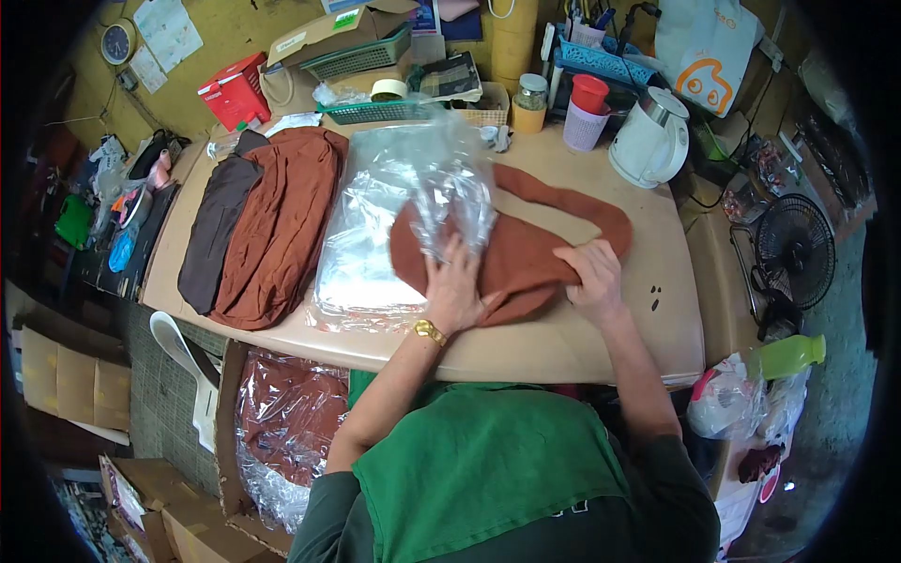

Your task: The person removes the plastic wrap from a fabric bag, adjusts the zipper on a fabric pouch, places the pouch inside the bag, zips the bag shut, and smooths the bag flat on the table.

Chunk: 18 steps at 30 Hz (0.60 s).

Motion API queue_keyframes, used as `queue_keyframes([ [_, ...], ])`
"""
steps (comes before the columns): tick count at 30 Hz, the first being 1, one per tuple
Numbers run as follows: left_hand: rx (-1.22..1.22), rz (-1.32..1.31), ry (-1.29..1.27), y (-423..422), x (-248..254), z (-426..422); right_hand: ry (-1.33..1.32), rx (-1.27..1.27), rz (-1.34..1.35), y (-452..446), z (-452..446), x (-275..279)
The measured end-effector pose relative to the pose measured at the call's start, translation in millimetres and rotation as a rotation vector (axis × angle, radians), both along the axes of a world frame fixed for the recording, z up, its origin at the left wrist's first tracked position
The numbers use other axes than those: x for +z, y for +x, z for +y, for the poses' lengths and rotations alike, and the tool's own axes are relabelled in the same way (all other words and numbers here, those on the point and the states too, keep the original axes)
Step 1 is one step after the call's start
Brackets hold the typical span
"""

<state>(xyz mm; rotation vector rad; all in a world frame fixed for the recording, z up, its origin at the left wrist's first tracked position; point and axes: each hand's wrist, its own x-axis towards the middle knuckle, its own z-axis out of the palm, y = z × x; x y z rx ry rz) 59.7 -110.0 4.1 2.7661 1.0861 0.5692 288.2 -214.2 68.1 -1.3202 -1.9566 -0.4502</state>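
A rust-brown cloth bag [530, 249] with a long strap [563, 197] lies on the table in front of me. My right hand [593, 277] is closed on its right edge, with the fingers curled over the cloth. My left hand [455, 289] rests at the left part of the cloth and grips a crinkled clear plastic bag [455, 192]. That plastic stands up from the fingers, and its top is smeared by motion. Under and beside it lies a stack of flat clear plastic bags [366, 235]. Plastic partly hides my left fingertips.
Folded brown and dark cloth pieces [272, 225] lie at the table's left. A white kettle [650, 139], a red cup [589, 94], a jar [530, 101] and green baskets [375, 111] line the back. Below the front edge stands a carton [230, 450] of plastic-wrapped brown items.
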Motion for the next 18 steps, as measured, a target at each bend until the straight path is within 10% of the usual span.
queue_keyframes([
  [5, -0.575, -0.452, -0.516, 0.8, -12.7, -46.7, -0.681, 0.073, -0.084, -51.2, 25.7, 113.5],
  [8, -0.737, -0.886, -1.198, -10.5, -34.8, -64.1, -1.068, 0.611, -0.123, -54.8, 50.5, 116.0],
  [11, -0.437, -0.277, -0.037, -30.0, 9.5, -43.4, -1.144, 0.349, -0.146, -54.6, 72.4, 82.6],
  [15, 0.074, -0.527, -0.181, -107.1, 12.6, -12.3, -1.255, 0.105, -0.117, -22.5, 92.7, 8.1],
  [18, 0.127, -0.383, -0.078, -144.5, 25.5, 2.5, -0.625, 0.079, -0.091, -12.3, 90.0, -30.8],
])
